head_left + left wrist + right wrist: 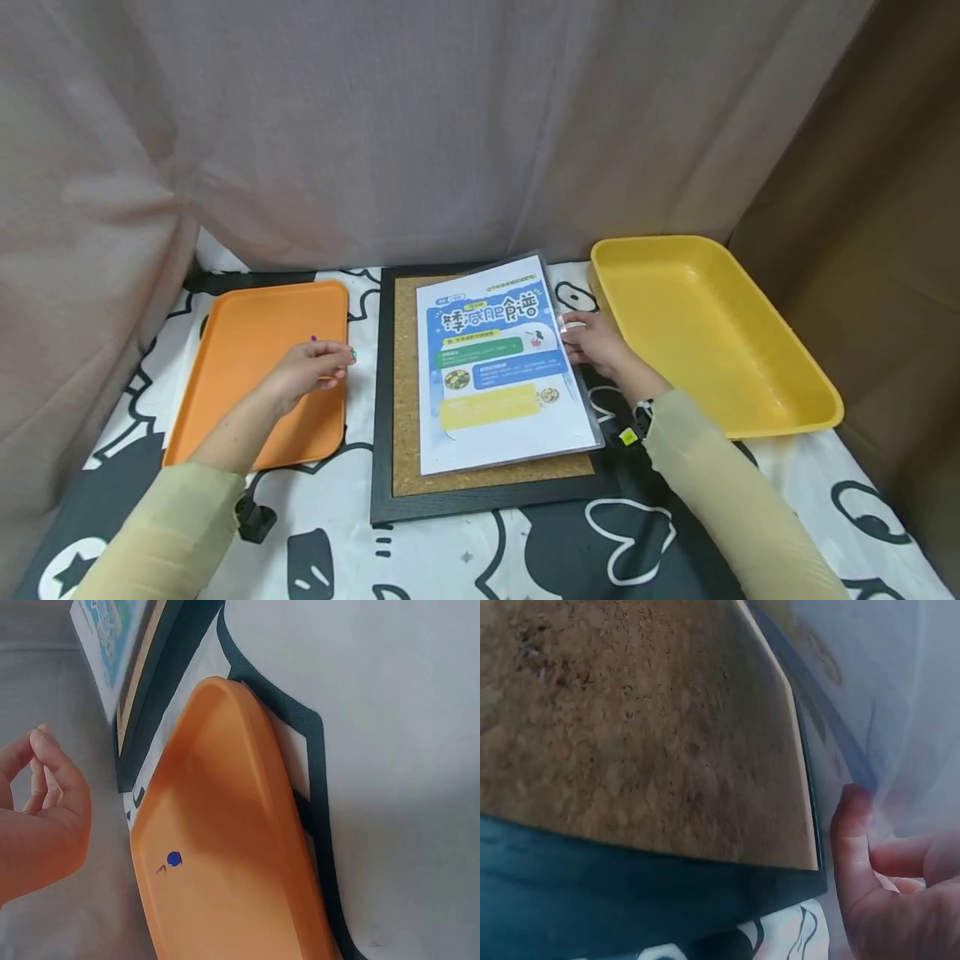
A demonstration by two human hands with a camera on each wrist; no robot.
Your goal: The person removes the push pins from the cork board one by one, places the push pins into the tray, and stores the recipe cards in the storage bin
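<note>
My right hand pinches the right edge of a laminated poster, printed with blue, green and yellow blocks. The poster lies tilted over a black-framed cork board. In the right wrist view, thumb and fingers grip the clear plastic edge of the sheet beside the cork. My left hand is over the orange tray, thumb and fingertips together on a tiny green push pin. A purple-blue push pin lies in the tray, beyond the left fingers.
A deep yellow tray stands at the right, close to my right forearm. Grey curtains hang behind and at both sides. A black-and-white patterned cloth covers the table.
</note>
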